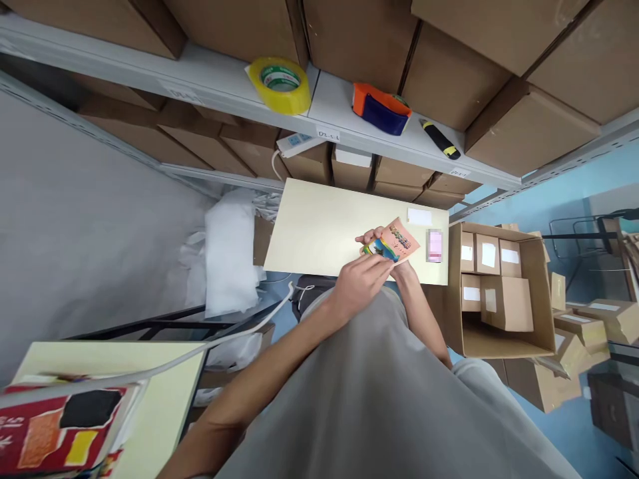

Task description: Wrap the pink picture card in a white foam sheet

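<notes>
A pink printed packet (401,241) with colourful lettering and a blue-and-green picture is held over the pale table. My left hand (363,281) is closed at its near edge, with fingertips pressed on the printed side; the thumb is hidden. Beneath the packet, my right hand (402,269) supports it. Its fingers curl round the far left edge, while the packet covers most of the palm. A phone (434,245) with a pinkish screen lies on the table to the right, near a white slip (419,216).
The table (319,226) stands below a shelf (329,100) bearing yellow tape (279,85), an orange-and-blue tape dispenser (381,110) and a utility knife (440,139). At right is an open carton (504,346) with small boxes. A white cable (224,340) crosses at left, by a red printed package (60,426).
</notes>
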The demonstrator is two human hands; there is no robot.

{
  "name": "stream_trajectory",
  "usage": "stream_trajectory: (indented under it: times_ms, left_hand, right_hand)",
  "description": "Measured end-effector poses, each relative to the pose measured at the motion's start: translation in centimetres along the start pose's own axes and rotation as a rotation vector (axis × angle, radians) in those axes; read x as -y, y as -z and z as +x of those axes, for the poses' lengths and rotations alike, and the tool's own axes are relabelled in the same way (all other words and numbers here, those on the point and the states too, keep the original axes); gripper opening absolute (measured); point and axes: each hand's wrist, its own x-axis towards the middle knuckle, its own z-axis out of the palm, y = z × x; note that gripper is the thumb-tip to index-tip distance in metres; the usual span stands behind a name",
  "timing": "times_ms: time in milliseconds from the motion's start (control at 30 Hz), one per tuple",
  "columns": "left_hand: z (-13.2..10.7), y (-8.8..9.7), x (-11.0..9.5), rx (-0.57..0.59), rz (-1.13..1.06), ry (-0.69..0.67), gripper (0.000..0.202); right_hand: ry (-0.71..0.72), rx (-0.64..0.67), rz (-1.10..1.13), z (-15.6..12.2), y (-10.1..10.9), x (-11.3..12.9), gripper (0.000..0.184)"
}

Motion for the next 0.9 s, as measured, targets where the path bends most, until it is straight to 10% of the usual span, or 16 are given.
stream_trajectory:
  times_ms: [167, 333, 633, 900]
  left_hand:
    - [1.2, 3.1, 5.4, -0.323, -0.306, 0.437, 0.050]
    - [2.1, 4.7, 10.9, -0.331, -0.454, 0.548, 0.070]
    - [3.6, 0.1, 10.3, -0.119, -0.851, 0.575, 0.071]
    - [2.3, 3.9, 12.8, -0.235, -0.724, 0.678, 0.056]
  right_hand:
    - [0.020, -0.129, -0.160, -0.6, 1.3, 0.2, 0.052]
    - [0.138, -0.196, -0.301, -1.7, -0.2, -0.3, 0.059]
    - [0.395, -0.092, -0.875, -3.5, -7.8, -2.2, 0.036]
    - [0.210, -0.300, -0.503, -2.1, -2.6, -1.4, 0.048]
